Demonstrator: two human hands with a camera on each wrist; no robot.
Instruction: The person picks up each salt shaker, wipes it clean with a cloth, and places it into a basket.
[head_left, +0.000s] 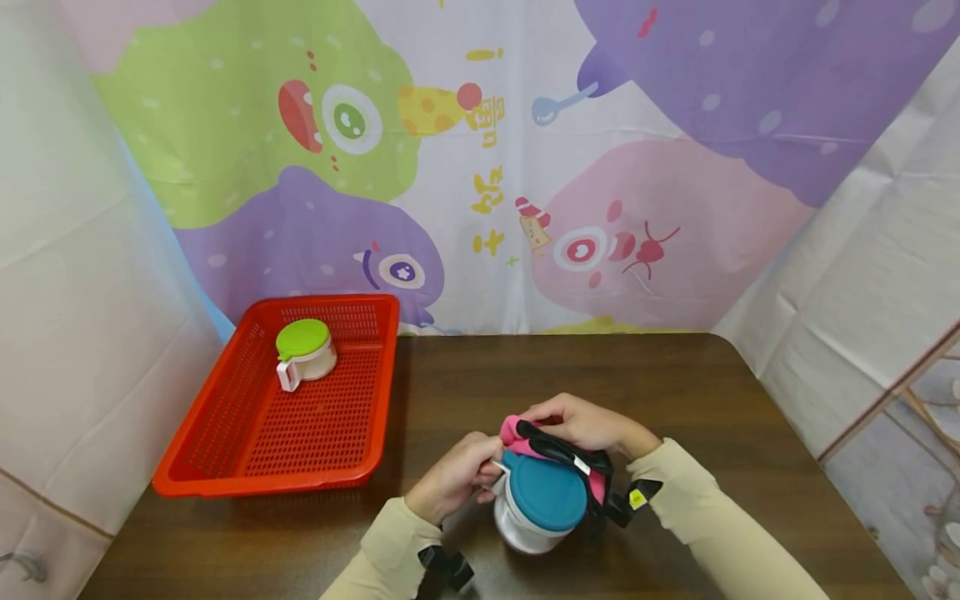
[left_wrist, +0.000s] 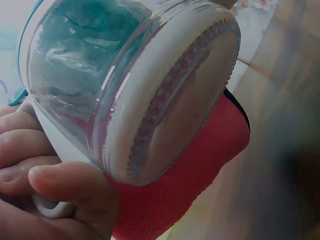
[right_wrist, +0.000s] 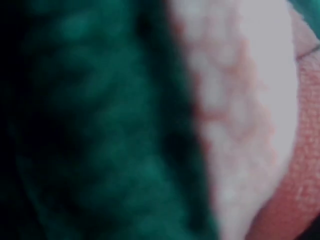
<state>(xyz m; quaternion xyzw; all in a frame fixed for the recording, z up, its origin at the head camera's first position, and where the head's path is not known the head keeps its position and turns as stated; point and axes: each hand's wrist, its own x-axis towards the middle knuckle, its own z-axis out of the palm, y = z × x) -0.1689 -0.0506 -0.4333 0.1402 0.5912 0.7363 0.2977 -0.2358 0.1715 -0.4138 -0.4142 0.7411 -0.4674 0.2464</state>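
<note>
A clear jar with a blue lid and a white side handle is held over the front of the table. My left hand grips it by the handle, thumb and fingers round it. In the left wrist view the jar is tipped, showing its ridged base. Against its far side my right hand holds a bunched pink cloth with black edging; some of the fingers are hidden by the cloth. Blurred reddish cloth fills the right edge of the right wrist view.
At the left stands a red plastic basket with slotted walls. In it sits a similar jar with a green lid and a white handle. A cartoon-printed curtain hangs behind the brown table.
</note>
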